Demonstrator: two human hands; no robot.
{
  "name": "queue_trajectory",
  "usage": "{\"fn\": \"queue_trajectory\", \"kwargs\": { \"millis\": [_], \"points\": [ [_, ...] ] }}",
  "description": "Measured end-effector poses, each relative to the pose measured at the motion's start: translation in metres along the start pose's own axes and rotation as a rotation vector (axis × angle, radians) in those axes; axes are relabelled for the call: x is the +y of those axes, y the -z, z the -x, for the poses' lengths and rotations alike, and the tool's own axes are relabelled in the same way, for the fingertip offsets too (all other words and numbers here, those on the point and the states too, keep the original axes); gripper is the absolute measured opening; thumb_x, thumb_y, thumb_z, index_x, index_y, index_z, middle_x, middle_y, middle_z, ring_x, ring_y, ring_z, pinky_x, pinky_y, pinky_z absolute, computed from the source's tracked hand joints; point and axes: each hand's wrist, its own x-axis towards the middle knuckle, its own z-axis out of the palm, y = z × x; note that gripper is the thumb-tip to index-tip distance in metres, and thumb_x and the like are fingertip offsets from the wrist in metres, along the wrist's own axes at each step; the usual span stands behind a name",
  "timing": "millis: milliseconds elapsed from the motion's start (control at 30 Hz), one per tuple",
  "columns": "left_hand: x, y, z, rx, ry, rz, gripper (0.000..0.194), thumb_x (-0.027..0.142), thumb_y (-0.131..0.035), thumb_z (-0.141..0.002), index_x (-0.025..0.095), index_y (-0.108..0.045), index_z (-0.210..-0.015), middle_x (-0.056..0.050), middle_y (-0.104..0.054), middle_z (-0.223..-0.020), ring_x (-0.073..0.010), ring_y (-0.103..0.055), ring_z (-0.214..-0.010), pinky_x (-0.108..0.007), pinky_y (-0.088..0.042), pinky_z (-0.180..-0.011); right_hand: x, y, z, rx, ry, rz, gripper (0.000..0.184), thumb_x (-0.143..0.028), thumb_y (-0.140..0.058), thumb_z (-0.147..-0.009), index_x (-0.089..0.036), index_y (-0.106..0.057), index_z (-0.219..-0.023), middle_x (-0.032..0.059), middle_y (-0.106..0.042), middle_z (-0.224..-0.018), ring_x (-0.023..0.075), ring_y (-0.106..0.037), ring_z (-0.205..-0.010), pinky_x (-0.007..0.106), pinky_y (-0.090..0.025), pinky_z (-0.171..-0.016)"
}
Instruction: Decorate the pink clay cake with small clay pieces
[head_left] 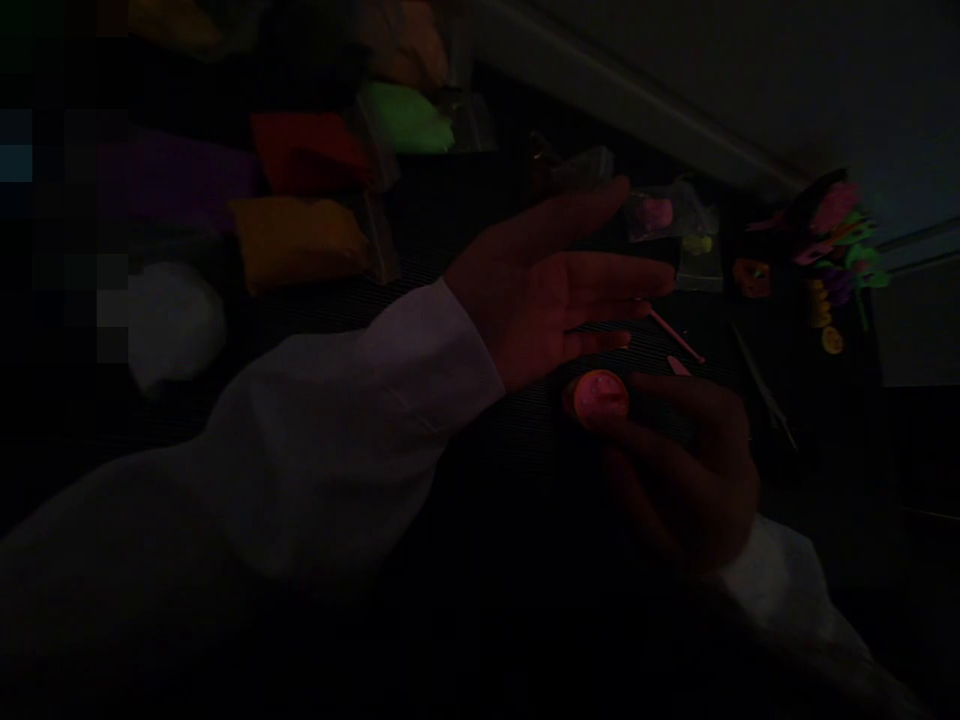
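The scene is very dark. My right hand [686, 465] pinches a small round glowing disc [601, 397], pink with an orange rim, between thumb and fingertips. Reddish light falls on the palm of my left hand [559, 290], which is held open above and left of the disc, fingers stretched out to the right and nothing in them. A thin pink stick tool [677, 336] lies just beyond the left fingertips. Close to my right index finger, the tip of a second pink tool [678, 366] shows.
Bags of coloured clay lie at the upper left: red [311, 150], green [411, 118], orange [300, 240] and purple [191, 175]. A white lump [176, 320] is below them. Small bags with pink clay [652, 213], thin metal tool [761, 380] and colourful figures [847, 235] are at right.
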Motion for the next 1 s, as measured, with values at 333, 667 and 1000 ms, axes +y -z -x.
{"fn": "queue_trajectory", "kwargs": {
  "millis": [333, 667, 1000],
  "points": [
    [0.003, -0.001, 0.0, -0.068, 0.088, 0.335, 0.048, 0.047, -0.028, -0.085, 0.017, -0.065, -0.089, -0.005, -0.065, -0.102, -0.0238, -0.054, -0.108, -0.033, -0.045, -0.083, 0.0, 0.0, 0.002, -0.014, 0.009, -0.001, 0.036, -0.014, -0.061, -0.069, -0.021, -0.059, -0.105, 0.0081, -0.051, -0.114, 0.0254, -0.05, -0.1, 0.045, -0.043, -0.084],
    [0.0, -0.004, -0.001, 0.004, 0.056, 0.374, 0.047, 0.05, -0.035, -0.082, 0.014, -0.065, -0.083, -0.009, -0.066, -0.093, -0.0247, -0.058, -0.099, -0.033, -0.048, -0.077, -0.001, 0.002, 0.0, 0.016, 0.015, -0.004, 0.034, -0.013, -0.06, -0.069, -0.021, -0.059, -0.102, 0.007, -0.052, -0.112, 0.0238, -0.051, -0.098, 0.044, -0.045, -0.081],
    [0.013, 0.019, 0.0, 0.386, -0.245, -0.035, 0.014, 0.025, -0.063, -0.068, 0.017, -0.067, -0.078, 0.001, -0.059, -0.062, -0.0056, -0.044, -0.049, -0.019, -0.035, -0.049, 0.009, 0.002, 0.008, 0.234, -0.273, -0.184, 0.024, -0.01, -0.056, -0.072, -0.019, -0.061, -0.094, 0.0084, -0.056, -0.106, 0.0217, -0.055, -0.096, 0.042, -0.045, -0.081]
  ]
}}
